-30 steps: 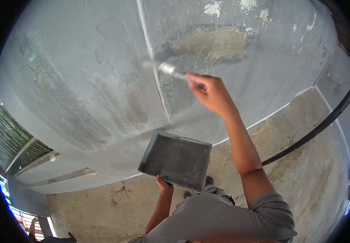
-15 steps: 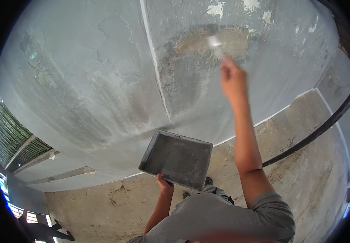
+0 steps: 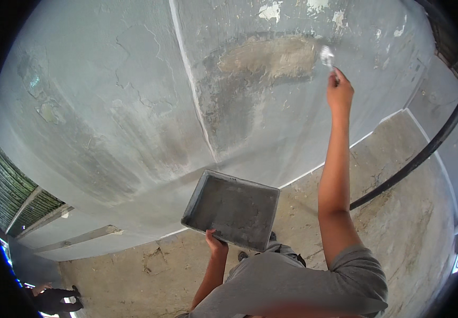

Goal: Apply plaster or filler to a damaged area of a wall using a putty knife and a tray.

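My right hand point(image 3: 340, 93) is raised to the grey wall, its fingers closed round the handle of a paintbrush point(image 3: 327, 56). The brush is blurred; its pale metal part shows, and its tip is at or close to the wall, just right of a bare tan patch point(image 3: 271, 55). Low in front of my body, my left hand point(image 3: 216, 244) grips the near left rim of a shallow rectangular dark grey tray point(image 3: 234, 209). The thumb lies over the rim and the other fingers are hidden under it. A dark grey residue coats the tray's inside.
The wall point(image 3: 149, 47) has peeling spots, cracks and a pale vertical strip point(image 3: 186, 69). A thick black hose or pipe point(image 3: 414, 167) curves at the right, behind my right arm. Below lies a stained concrete floor point(image 3: 128, 270). Another person point(image 3: 56, 299) is at the far lower left.
My right hand has swept the brush rightward across the tan patch to its right end. The view has shifted slightly. My left hand and the tray have stayed nearly still.
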The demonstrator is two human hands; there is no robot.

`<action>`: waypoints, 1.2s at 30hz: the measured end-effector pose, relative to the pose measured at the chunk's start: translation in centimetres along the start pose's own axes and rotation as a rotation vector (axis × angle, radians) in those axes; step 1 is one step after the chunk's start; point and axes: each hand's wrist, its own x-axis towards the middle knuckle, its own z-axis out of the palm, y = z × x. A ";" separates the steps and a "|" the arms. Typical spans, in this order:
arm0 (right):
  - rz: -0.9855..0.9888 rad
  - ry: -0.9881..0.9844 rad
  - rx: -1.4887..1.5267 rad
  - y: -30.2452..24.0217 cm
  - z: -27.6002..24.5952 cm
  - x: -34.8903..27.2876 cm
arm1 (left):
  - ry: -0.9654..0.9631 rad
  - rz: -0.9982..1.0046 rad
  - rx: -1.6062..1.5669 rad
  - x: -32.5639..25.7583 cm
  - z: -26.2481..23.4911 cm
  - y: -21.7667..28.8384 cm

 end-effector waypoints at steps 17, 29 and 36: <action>-0.025 -0.406 0.227 -0.9 -2.4 2.3 | -0.015 0.018 0.001 1.4 -0.3 -1.0; -0.145 -0.544 0.127 -4.6 -4.3 2.4 | -0.016 -0.002 0.041 2.4 -0.4 -1.6; -0.100 -0.608 0.295 -1.2 -5.1 6.5 | 0.010 0.001 -0.008 3.2 -1.3 -2.2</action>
